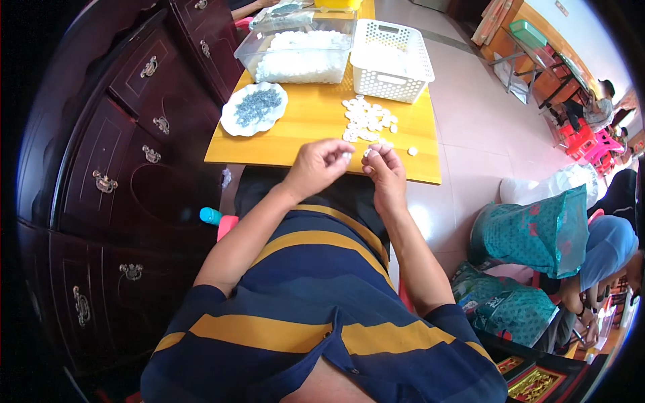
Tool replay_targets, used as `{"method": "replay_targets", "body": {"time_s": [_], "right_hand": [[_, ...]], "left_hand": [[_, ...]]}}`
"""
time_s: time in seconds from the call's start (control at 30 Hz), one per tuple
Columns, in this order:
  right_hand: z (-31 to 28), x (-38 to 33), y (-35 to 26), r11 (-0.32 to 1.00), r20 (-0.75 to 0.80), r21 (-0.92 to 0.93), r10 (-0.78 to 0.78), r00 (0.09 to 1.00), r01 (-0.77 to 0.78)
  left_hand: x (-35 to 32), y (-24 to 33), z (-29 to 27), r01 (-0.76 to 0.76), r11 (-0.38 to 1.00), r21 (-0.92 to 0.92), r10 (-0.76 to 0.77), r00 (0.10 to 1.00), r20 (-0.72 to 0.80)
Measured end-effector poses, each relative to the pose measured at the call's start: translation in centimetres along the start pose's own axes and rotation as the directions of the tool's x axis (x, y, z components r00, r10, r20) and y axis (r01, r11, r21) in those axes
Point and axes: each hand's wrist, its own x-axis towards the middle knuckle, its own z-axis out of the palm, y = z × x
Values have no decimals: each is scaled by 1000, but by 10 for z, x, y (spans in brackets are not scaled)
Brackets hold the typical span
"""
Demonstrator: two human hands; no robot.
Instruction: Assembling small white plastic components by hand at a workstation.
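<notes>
Our left hand [314, 168] pinches 1 small white bit [347, 156]; our right hand [388, 180], just apart, clamps 1 white piece [367, 153] between thumb and finger. We seem mid-way through handling small parts; the next move likely calls for careful alignment. Just beyond our fingers lie loose white discs [369, 117]; farther left, a dish [229, 119] of grey bits [257, 106].
</notes>
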Motion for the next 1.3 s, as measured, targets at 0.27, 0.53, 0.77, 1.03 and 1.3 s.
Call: {"method": "replay_targets", "body": {"time_s": [0.27,0.53,0.77,1.03,1.3], "right_hand": [[9,-5,4,929,172,-340,-94,981,149],[6,-6,2,913,184,-387,-60,981,129],[2,-5,3,877,223,-441,-97,970,189],[1,-4,4,872,233,-456,-77,969,179],[5,-6,2,897,232,-417,-55,971,150]], "left_hand": [[4,-5,-22,-20,999,43,22,998,-55],[2,-1,-20,-8,999,40,6,998,65],[2,-3,-19,-22,998,62,17,997,77],[1,-5,-17,-67,995,76,63,997,53],[-2,-9,-16,3,999,33,-6,995,99]]}}
